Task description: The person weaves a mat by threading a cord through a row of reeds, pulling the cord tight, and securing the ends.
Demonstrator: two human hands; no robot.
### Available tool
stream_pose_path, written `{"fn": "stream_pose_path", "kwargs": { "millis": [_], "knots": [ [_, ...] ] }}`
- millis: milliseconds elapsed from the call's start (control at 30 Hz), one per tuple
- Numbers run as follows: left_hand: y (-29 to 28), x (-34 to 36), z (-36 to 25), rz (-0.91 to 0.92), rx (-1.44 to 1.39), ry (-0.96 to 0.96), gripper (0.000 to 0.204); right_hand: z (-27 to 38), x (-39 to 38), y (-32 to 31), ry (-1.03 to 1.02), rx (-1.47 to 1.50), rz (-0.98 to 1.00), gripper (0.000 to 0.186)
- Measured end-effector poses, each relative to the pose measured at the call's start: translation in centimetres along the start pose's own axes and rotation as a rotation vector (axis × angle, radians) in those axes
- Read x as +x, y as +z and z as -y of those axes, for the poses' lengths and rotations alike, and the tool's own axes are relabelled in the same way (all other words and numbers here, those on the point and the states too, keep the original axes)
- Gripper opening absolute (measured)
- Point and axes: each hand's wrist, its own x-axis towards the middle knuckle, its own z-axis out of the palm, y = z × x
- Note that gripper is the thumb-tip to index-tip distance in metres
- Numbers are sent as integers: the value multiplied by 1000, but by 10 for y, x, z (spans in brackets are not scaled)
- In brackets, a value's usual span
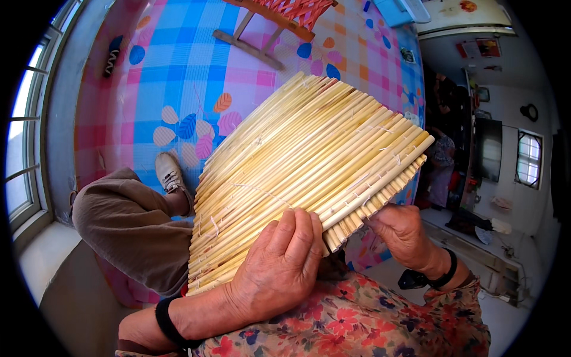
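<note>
Left hand: your left hand (279, 265) lies flat on the straw mat (309, 172), fingers closed over its near edge; keep that pressure even so the stalks stay aligned.
Right hand: your right hand (401, 232) pinches the stalk ends, fingers curled tight.
Mat: tilted above your lap.
Beyond: checked floor covering (166, 71), wooden stool (273, 27).
</note>
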Motion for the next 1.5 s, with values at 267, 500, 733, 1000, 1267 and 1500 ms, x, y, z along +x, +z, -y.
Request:
{"fn": "stream_pose_path", "kwargs": {
  "millis": [267, 500, 733, 1000, 1267, 1500],
  "knots": [
    [-2, 2, 0, 21, 18, -34, 52, -1, 4, -3, 34, 0, 30, 14],
    [-3, 1, 1, -43, -18, -53, 59, -3, 9, -3, -203, -219, -69, 19],
    [-1, 6, -4, 41, 20, -51, 61, -19, 6, 5, -240, -84, -105, 19],
    [3, 5, -4, 65, -4, -87, 65, -36, -13, -16, -189, -108, 5, 15],
    [2, 12, -7, 102, -29, -161, 73, -60, -15, -2, -184, 96, -83, 12],
    [3, 10, -6, 76, -47, -179, 73, -65, -14, 8, -197, 122, -33, 11]
  ]
}}
